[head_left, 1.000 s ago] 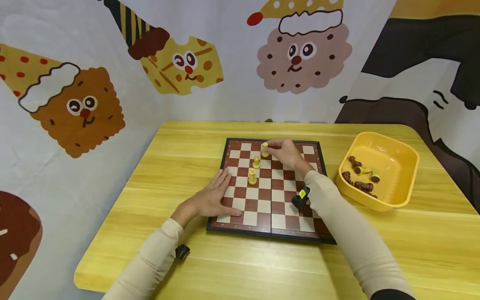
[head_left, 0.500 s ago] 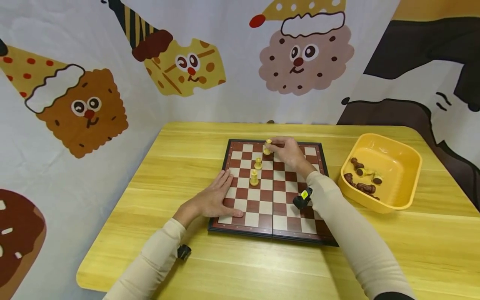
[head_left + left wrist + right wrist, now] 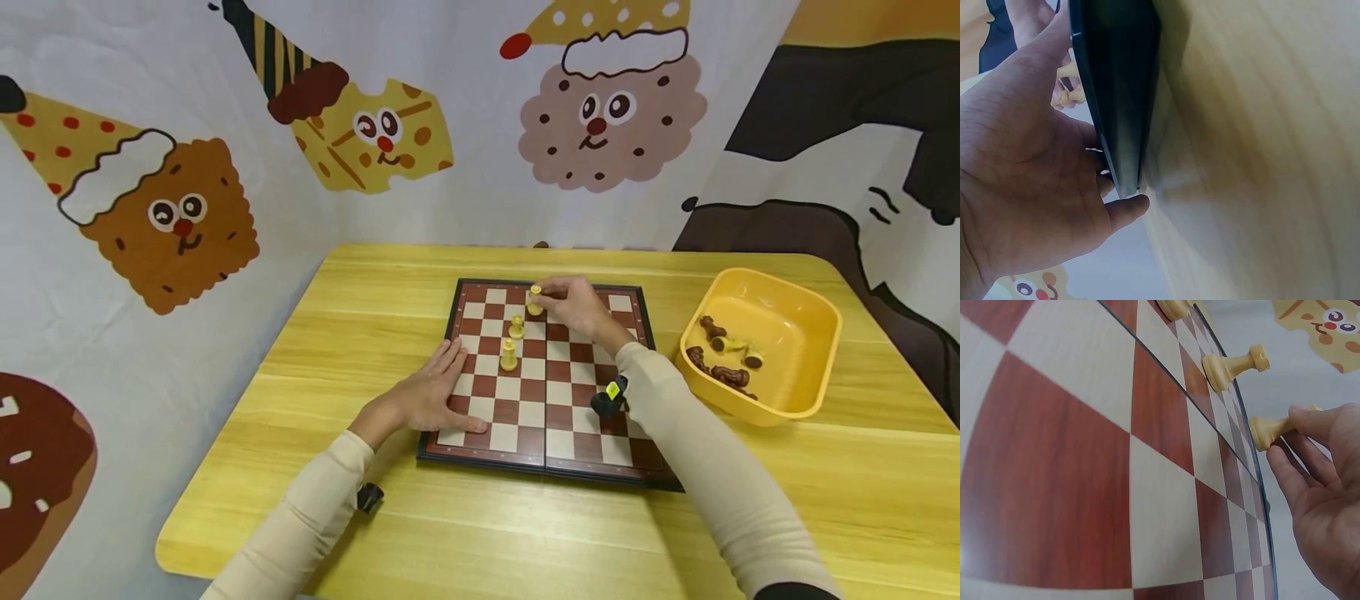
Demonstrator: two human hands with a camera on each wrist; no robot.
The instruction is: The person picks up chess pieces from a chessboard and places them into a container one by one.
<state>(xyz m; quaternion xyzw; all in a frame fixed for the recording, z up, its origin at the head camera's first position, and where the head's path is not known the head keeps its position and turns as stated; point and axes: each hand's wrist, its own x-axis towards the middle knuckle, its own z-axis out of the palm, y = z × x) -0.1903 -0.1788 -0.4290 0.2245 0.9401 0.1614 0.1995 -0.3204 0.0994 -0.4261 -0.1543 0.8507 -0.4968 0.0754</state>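
My left hand (image 3: 423, 396) lies over the left edge of a red-and-cream chessboard (image 3: 531, 414), with its thumb spread across the near squares. In the left wrist view, its fingers reach along the board's dark side. Near the board's far edge, my right hand (image 3: 577, 307) pinches an upright pale chess piece (image 3: 1264, 432) between thumb and fingers. The thumb hides part of its upper end, and I cannot tell whether its base touches the board. A pale rook (image 3: 1229, 369) stands nearby, and another pale chess piece (image 3: 508, 357) stands closer to me.
To the right of the board sits a yellow plastic tub (image 3: 806, 358) with several brown and pale chess pieces lying inside. Board and tub are on a yellow wooden table (image 3: 292, 333). A cartoon-printed cloth (image 3: 480, 100) hangs behind it.
The pale piece in my right hand rose slightly half a second ago and is a little lower now. My left hand stays on the board's edge. The head view has shifted slightly.
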